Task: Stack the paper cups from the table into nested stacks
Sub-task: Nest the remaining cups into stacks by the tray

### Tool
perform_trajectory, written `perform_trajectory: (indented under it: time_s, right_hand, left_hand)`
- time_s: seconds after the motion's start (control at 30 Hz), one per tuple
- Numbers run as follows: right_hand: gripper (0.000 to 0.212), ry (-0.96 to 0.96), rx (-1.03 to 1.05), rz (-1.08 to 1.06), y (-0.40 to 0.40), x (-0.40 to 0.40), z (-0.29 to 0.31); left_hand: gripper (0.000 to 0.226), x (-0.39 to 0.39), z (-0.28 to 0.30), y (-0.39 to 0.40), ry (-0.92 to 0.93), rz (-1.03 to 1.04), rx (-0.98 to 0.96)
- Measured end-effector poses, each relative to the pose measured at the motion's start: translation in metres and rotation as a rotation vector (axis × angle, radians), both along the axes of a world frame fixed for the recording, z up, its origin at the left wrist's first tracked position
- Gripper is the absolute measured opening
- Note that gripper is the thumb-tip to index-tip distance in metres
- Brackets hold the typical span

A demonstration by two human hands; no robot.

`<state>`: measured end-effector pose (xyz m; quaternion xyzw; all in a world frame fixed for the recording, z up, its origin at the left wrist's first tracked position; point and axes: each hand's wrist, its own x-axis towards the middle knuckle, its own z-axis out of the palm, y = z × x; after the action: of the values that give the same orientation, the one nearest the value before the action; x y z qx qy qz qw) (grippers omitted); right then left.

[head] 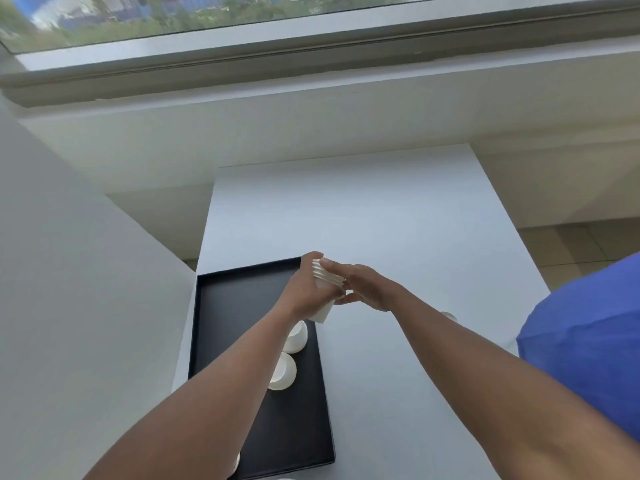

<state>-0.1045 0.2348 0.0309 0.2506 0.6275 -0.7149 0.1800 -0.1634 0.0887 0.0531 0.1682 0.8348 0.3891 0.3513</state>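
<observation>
Stack of nested paper cups [325, 289]: held tilted above the tray's far right corner, rims pointing away. Left hand [304, 289]: fingers wrapped round the stack. Right hand [363, 285]: fingers laid straight along the rims, thumb under. Black tray [242, 306]: near left of the white table [381, 220], holding two cups [289, 355] beside its right edge. Table's far half is bare surface.
</observation>
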Motion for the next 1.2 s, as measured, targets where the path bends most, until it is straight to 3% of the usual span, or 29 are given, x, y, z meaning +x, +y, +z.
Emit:
perform_trajectory:
  time_s: [0.13,0.2,0.37,0.5,0.6,0.7,0.83,0.93,1.07,1.2]
  right_hand:
    - [0.073,0.022,-0.010,0.082,-0.015,-0.007,0.010]
    - [0.077,0.037,-0.016,0.108,-0.024,-0.010,0.016]
    - [0.035,0.093,-0.057,0.134,-0.043,-0.012,0.025]
    - [0.050,0.051,-0.073,0.104,-0.057,-0.017,0.022]
    - [0.052,0.027,-0.078,0.140,-0.064,-0.015,0.021]
    - [0.035,0.017,-0.083,0.230,-0.073,-0.012,0.023]
    - [0.037,-0.027,0.000,0.290,-0.086,-0.013,0.023]
    - [0.040,-0.016,-0.035,0.356,-0.089,-0.014,0.026]
    - [0.039,0.023,-0.138,0.387,-0.082,-0.013,0.031]
    - [0.050,0.040,-0.092,0.391,-0.071,-0.011,0.030]
  left_hand:
    - [0.067,-0.003,0.008,-0.014,-0.010,0.057,0.003]
    - [0.074,-0.003,0.011,-0.021,-0.032,0.107,0.007]
    - [0.080,-0.001,0.018,-0.036,-0.062,0.240,-0.015]
    - [0.057,0.002,0.024,-0.056,-0.174,0.299,-0.008]
    - [0.081,0.001,0.023,-0.072,-0.319,0.319,-0.028]
    - [0.081,0.000,0.027,-0.088,-0.452,0.305,-0.057]
    - [0.047,0.000,0.028,-0.105,-0.603,0.369,-0.046]
    - [0.037,0.001,0.024,-0.111,-0.674,0.479,0.019]
    - [0.051,0.002,0.022,-0.111,-0.709,0.588,0.096]
    - [0.059,0.002,0.023,-0.102,-0.723,0.585,0.153]
